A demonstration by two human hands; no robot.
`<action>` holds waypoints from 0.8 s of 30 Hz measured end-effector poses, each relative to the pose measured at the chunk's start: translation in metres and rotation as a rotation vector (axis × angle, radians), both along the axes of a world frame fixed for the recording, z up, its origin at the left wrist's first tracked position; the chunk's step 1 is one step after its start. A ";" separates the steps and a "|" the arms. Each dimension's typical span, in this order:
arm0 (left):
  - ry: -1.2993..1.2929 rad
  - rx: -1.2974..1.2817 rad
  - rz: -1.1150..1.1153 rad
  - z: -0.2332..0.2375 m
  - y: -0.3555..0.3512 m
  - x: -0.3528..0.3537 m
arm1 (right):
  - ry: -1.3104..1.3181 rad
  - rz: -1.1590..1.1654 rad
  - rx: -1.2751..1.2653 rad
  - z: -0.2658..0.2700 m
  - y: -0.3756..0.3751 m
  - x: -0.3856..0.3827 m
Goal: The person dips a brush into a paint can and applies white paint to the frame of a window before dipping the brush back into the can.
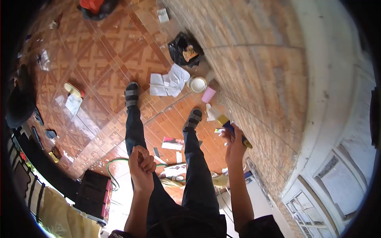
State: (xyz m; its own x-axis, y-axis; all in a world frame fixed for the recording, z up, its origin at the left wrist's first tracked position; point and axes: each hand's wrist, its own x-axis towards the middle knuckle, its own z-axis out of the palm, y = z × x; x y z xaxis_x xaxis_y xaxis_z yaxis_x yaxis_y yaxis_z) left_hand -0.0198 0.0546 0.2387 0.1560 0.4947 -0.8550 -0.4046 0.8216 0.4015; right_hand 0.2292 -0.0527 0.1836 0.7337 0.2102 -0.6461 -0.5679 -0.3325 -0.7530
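My right hand (235, 143) is closed around a putty knife (225, 122) with a dark blue and yellow handle, its pale blade pointing up and left, close to the tiled wall (254, 91). My left hand (142, 162) is raised in front of my leg with its fingers curled; whether anything small is in it cannot be made out. Beyond the knife a pink cup (208, 94) lies tilted on the floor beside a round white container (197, 84). White paper sheets (168, 82) are spread to their left.
A black plastic bag (183, 49) lies against the wall. A brush-like tool (72, 89) and a white sheet are on the tiled floor at left. A dark box (93, 194) and a green hose (113, 163) are at lower left; a white door frame stands at right.
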 end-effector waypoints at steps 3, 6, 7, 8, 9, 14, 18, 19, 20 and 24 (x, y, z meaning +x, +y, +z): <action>0.030 -0.159 -0.042 -0.060 -0.014 0.011 | -0.203 0.091 -0.111 -0.109 0.003 0.014; 0.083 -0.201 -0.316 -0.113 -0.014 0.034 | -0.263 0.152 -0.130 -0.188 0.014 0.022; 0.079 -0.212 -0.358 -0.134 -0.019 0.039 | -0.287 0.184 -0.084 -0.213 0.014 0.025; 0.086 -0.179 -0.379 -0.153 -0.021 0.046 | -0.285 0.178 -0.097 -0.231 0.016 0.026; 0.091 -0.147 -0.401 -0.169 -0.024 0.052 | -0.297 0.204 -0.089 -0.245 0.019 0.025; 0.153 -0.069 -0.443 -0.220 -0.050 0.065 | -0.301 0.315 -0.147 -0.291 0.024 0.029; 0.216 -0.019 -0.507 -0.237 -0.077 0.059 | -0.308 0.333 -0.138 -0.319 0.023 0.032; 0.232 -0.011 -0.544 -0.241 -0.084 0.057 | -0.296 0.322 -0.134 -0.323 0.022 0.032; 0.247 -0.032 -0.588 -0.245 -0.090 0.053 | -0.285 0.310 -0.132 -0.326 0.022 0.032; 0.296 0.014 -0.662 -0.262 -0.102 0.047 | -0.313 0.319 -0.134 -0.334 0.025 0.031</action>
State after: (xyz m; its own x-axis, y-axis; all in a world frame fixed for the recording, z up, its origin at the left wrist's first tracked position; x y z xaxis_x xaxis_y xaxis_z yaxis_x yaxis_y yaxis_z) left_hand 0.0271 -0.0471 -0.0235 0.1900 0.3880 -0.9019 0.3032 0.8505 0.4298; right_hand 0.2598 -0.0276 -0.1508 0.8099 0.3866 -0.4412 -0.1743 -0.5595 -0.8103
